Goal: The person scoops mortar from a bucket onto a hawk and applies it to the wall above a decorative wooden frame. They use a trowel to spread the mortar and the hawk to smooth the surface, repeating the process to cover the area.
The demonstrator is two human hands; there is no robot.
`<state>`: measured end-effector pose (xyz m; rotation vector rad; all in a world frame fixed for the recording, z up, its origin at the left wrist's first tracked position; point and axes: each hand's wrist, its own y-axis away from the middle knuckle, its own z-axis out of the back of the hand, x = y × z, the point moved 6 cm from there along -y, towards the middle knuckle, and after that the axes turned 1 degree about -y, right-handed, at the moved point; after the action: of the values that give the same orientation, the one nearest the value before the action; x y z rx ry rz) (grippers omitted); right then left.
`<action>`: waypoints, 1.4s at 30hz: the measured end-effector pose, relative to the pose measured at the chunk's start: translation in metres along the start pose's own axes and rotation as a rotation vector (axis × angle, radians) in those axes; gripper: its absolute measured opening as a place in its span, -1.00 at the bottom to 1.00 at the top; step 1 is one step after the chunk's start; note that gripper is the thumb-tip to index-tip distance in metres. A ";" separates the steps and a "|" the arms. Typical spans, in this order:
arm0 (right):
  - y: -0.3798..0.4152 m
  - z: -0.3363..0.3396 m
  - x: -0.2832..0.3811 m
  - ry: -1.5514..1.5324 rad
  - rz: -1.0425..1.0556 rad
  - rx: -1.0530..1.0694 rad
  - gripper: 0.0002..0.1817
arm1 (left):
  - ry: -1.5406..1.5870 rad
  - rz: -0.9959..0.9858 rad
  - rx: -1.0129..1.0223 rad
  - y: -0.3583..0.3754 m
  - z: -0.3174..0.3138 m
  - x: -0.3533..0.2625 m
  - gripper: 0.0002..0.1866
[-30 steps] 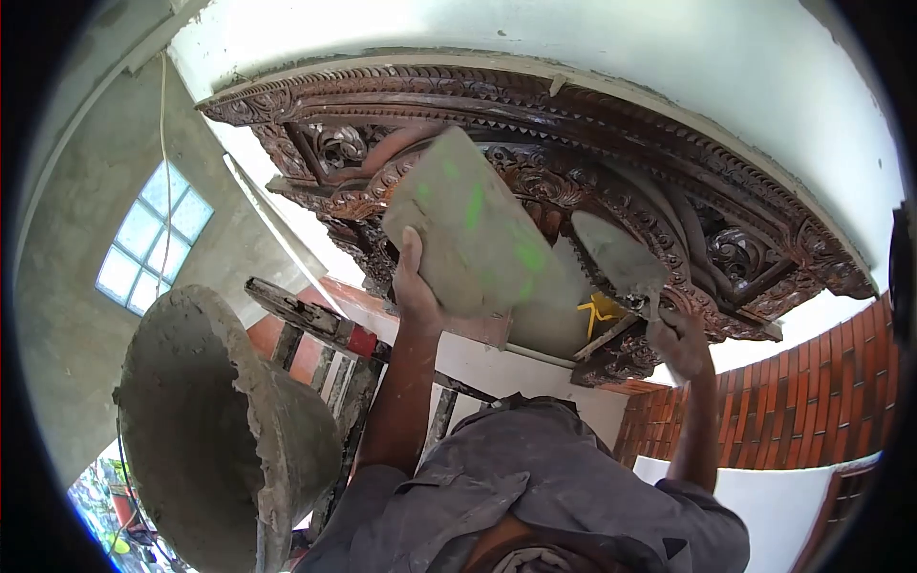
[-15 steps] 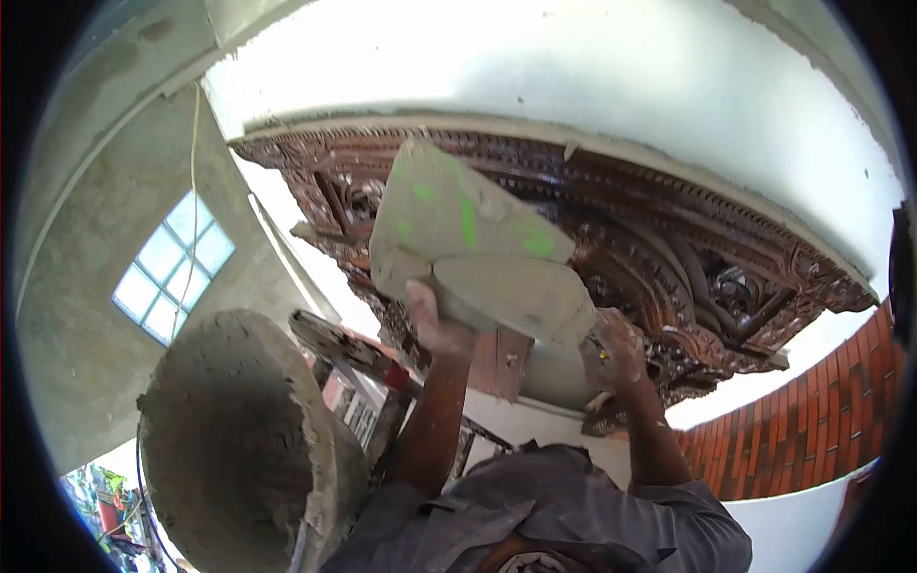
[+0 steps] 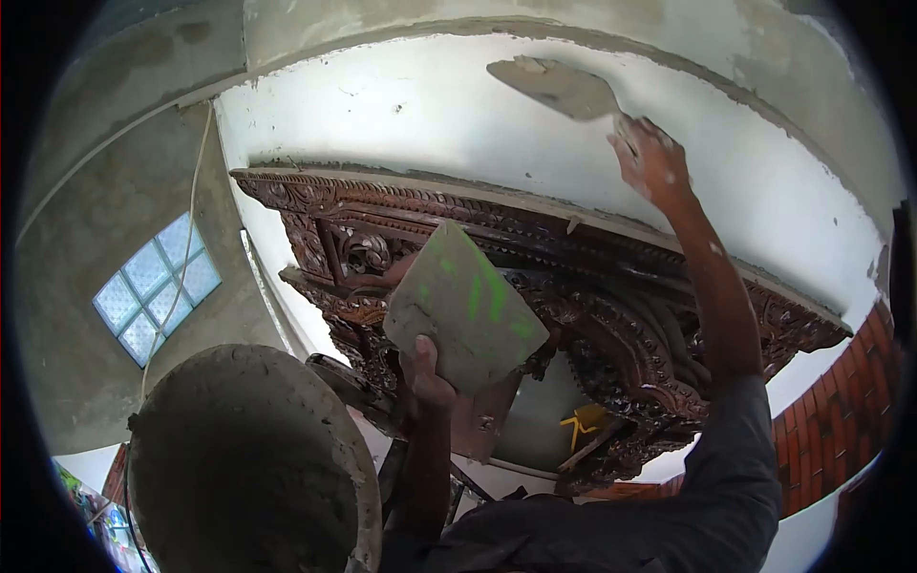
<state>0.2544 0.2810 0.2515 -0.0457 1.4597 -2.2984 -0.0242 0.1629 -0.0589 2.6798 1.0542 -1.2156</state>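
Observation:
With my left hand (image 3: 430, 382) I grip the lower edge of a flat grey board (image 3: 468, 315) marked with bright green patches, its thumb on the top face. My right hand (image 3: 653, 164) is raised at the upper right, closed round the handle of a trowel (image 3: 564, 88). Grey mortar covers the trowel's blade, which is in front of the white wall band (image 3: 401, 105). Behind the board is a dark carved wooden frame (image 3: 650, 258).
A large mortar-caked bucket (image 3: 363, 477) stands at the lower left, close to my left forearm. A cord (image 3: 194, 191) hangs by the glass-block window (image 3: 158, 277). Red brickwork (image 3: 841, 411) is at the right. The carved frame's ledge juts out below the white band.
My right hand has moved up and right from the board's edge, carrying the trowel up to the white wall. The board is now lower in view, in my left hand.

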 end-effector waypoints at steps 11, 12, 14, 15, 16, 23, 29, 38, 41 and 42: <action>-0.097 -0.027 -0.014 -0.071 -0.060 0.076 -0.52 | 0.014 0.070 -0.011 -0.003 -0.004 -0.002 -0.44; -0.090 -0.006 -0.004 -0.112 -0.078 0.117 -0.51 | 0.018 0.076 0.018 -0.005 -0.001 0.003 -0.44; -0.078 0.016 0.002 -0.164 -0.096 0.155 -0.51 | 0.047 0.098 0.038 -0.005 0.000 0.005 -0.43; -0.075 0.023 0.000 -0.173 -0.093 0.153 -0.51 | 0.077 0.116 0.026 -0.003 -0.001 0.003 -0.43; -0.070 0.028 -0.004 -0.181 -0.089 0.151 -0.51 | 0.107 0.134 0.014 -0.002 -0.002 0.002 -0.42; -0.038 0.024 -0.017 -0.201 -0.064 0.105 -0.52 | -0.037 0.072 0.030 -0.004 -0.001 0.001 -0.41; -0.103 -0.006 0.001 -0.124 -0.033 0.133 -0.51 | 0.041 0.062 0.005 -0.014 0.009 0.014 -0.41; 0.012 0.057 -0.141 -0.394 -0.252 0.026 -0.63 | 0.088 0.066 0.079 -0.017 0.002 0.007 -0.43; 0.080 0.071 -0.126 -0.464 -0.351 0.129 -0.67 | 0.185 0.167 0.105 -0.018 -0.026 -0.004 -0.47; 0.096 0.073 -0.106 -0.524 -0.412 0.210 -0.68 | 0.256 0.218 0.080 -0.014 -0.039 -0.006 -0.48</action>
<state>0.4008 0.2218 0.2205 -0.8892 1.0005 -2.4711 -0.0097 0.1814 -0.0247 2.9768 0.7178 -0.9157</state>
